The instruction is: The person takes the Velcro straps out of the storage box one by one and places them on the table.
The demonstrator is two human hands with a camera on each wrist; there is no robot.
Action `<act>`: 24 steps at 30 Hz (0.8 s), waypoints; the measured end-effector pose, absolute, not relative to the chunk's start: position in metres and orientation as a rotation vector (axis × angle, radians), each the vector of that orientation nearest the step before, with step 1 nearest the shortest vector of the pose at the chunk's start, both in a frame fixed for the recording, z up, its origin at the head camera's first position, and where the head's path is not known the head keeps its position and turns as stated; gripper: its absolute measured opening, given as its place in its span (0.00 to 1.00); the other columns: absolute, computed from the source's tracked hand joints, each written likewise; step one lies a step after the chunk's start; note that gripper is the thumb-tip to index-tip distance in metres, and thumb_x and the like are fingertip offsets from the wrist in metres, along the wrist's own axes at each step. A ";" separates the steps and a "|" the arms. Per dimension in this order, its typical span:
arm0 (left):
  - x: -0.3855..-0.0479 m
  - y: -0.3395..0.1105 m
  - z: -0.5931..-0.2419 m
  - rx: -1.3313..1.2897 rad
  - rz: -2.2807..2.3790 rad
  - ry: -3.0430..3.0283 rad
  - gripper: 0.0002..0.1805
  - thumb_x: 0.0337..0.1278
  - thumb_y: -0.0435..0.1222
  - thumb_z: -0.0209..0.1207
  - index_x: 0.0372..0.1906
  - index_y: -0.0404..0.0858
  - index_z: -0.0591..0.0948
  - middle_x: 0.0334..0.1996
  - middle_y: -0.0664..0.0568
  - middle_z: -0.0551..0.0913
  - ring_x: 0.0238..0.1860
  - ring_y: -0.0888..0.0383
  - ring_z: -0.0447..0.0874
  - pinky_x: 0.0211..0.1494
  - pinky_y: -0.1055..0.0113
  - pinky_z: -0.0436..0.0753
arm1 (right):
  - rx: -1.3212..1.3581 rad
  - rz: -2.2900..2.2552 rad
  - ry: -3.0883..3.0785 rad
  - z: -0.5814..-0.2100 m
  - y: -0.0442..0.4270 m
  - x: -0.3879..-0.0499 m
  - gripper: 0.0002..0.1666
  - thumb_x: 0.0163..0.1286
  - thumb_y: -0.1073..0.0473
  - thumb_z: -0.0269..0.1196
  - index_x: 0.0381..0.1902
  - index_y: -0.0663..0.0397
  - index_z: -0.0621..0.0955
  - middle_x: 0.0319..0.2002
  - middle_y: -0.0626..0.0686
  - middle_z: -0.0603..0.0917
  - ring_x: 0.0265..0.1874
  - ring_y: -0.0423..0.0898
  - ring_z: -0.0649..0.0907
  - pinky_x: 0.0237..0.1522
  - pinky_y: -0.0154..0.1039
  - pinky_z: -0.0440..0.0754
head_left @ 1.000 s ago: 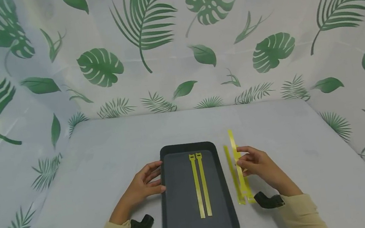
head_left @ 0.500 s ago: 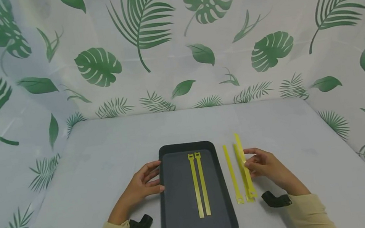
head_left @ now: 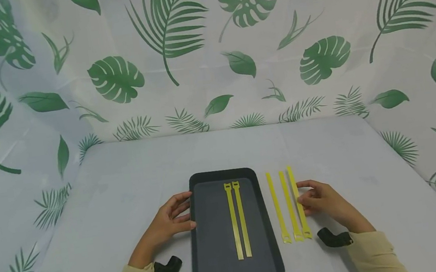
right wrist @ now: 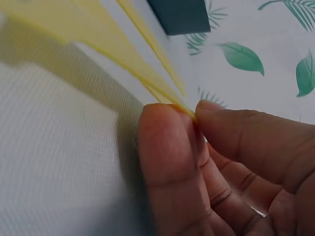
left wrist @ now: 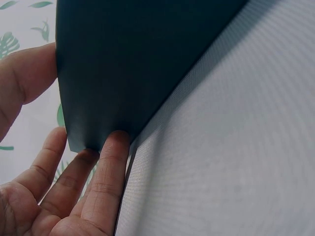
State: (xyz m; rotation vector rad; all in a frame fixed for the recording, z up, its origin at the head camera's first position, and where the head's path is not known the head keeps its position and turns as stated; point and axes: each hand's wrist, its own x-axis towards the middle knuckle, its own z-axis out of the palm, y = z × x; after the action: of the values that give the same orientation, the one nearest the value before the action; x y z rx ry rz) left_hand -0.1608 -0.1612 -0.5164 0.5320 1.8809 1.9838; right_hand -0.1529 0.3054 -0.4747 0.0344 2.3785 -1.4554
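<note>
Two yellow straps [head_left: 235, 225] lie side by side lengthwise in the dark grey tray [head_left: 277, 257]. My left hand [head_left: 167, 221] rests with its fingers against the tray's left wall; in the left wrist view the fingertips [left wrist: 116, 142] touch that dark wall. Right of the tray, two more yellow straps [head_left: 278, 210] lie on the table. Beside them, my right hand [head_left: 326, 202] pinches a third strap [head_left: 292, 181] between thumb and finger, as the right wrist view also shows with the strap [right wrist: 133, 64] at the fingertips.
A white cloth covers the table [head_left: 144, 173]. Behind it and at both sides hang white sheets [head_left: 194, 79] with green leaf prints. A black band-like piece [head_left: 168, 267] sits at the left wrist, and another [head_left: 334, 238] at the right.
My right hand has moved right with its strap and lowered it beside the other two, which now lie apart from each other. The left hand has stayed at the tray's wall.
</note>
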 end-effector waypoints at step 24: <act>-0.161 -0.162 -0.518 0.555 1.979 1.889 0.47 0.64 0.31 0.74 0.80 0.22 0.61 0.80 0.26 0.60 0.80 0.27 0.59 0.70 0.67 0.81 | 0.114 -1.048 2.649 -0.461 0.290 -0.152 0.34 0.74 0.66 0.71 0.71 0.74 0.72 0.36 0.56 0.85 0.29 0.46 0.88 0.33 0.41 0.91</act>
State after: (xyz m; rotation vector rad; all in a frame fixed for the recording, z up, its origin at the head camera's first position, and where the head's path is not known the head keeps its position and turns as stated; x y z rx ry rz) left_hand -0.1608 -0.1618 -0.5178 0.5550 1.8885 1.9790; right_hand -0.1519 0.2900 -0.4614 0.1139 2.6494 -1.0476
